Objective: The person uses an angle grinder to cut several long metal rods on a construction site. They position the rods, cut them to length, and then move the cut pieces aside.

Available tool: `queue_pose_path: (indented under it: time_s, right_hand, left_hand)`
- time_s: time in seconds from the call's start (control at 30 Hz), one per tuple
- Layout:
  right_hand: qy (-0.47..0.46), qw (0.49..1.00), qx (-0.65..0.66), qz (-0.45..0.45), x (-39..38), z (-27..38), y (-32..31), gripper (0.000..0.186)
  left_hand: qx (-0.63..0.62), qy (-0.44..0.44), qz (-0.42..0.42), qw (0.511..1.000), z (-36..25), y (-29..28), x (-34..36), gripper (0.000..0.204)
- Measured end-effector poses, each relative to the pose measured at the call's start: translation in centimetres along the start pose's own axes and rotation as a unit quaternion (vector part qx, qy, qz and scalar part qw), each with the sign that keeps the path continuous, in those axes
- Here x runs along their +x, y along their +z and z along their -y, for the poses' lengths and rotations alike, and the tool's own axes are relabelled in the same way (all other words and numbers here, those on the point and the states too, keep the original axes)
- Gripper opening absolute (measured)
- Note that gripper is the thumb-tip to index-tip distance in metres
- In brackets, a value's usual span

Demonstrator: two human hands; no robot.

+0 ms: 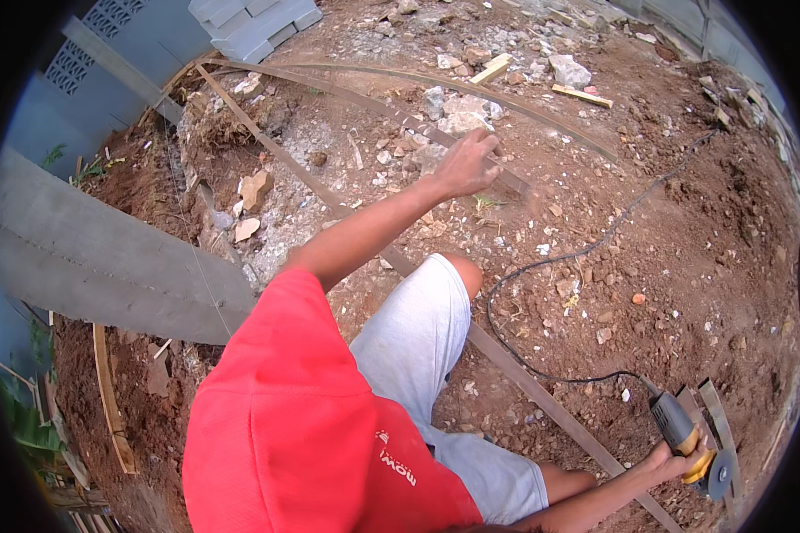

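Note:
My left hand (468,165) reaches forward, its fingers curled round a long brown flat bar (356,96) near its closer end. That end is slightly blurred, and whether the bar is metal or wood I cannot tell. Low on the right, my right hand (668,465) grips an angle grinder (676,425) with a grey and yellow body. The grinder's round disc (721,474) sits beside two short strips (718,416) on the ground. Another long bar (542,397) runs diagonally beneath my legs.
The grinder's black cable (542,264) loops across rough, stony soil. A concrete column (116,249) slants in at left. Grey blocks (256,25) are stacked at the back. Wood pieces (583,96) and rocks (569,71) lie ahead, near a curved strip (507,108).

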State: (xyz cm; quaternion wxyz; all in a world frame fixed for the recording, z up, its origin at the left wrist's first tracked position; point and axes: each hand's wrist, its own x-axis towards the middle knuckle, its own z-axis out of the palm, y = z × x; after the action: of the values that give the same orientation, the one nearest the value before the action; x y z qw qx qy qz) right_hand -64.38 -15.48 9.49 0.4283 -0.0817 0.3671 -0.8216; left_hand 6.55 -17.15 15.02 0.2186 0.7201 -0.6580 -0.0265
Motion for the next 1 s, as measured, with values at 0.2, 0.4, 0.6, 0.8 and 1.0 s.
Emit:
queue_pose_path:
  time_s: [0.2, 0.4, 0.6, 0.8, 1.0]
  right_hand:
    - [0.030, 0.996, 0.071, 0.043, -2.5, -0.5, 2.3, 0.032]
    - [0.062, 0.989, 0.122, 0.046, -5.2, -1.0, 4.7, 0.038]
    - [0.053, 0.983, 0.159, 0.070, -5.4, 0.1, 3.7, 0.039]
    - [0.022, 0.982, 0.171, 0.081, -5.4, 0.6, 3.2, 0.045]
    - [0.036, 0.965, 0.224, 0.133, -5.2, 0.9, 2.1, 0.046]
  left_hand:
    - [-0.128, 0.168, 0.479, 0.852, -14.9, 6.1, -6.2, 0.076]
    - [-0.091, 0.163, 0.574, 0.797, -18.3, 12.4, -9.4, 0.083]
    - [-0.110, 0.077, 0.675, 0.726, -17.2, 13.9, -7.2, 0.064]
    - [-0.247, 0.055, 0.685, 0.683, -21.1, 13.0, -10.0, 0.075]
    - [-0.168, -0.032, 0.473, 0.864, -23.2, 15.2, -8.4, 0.051]
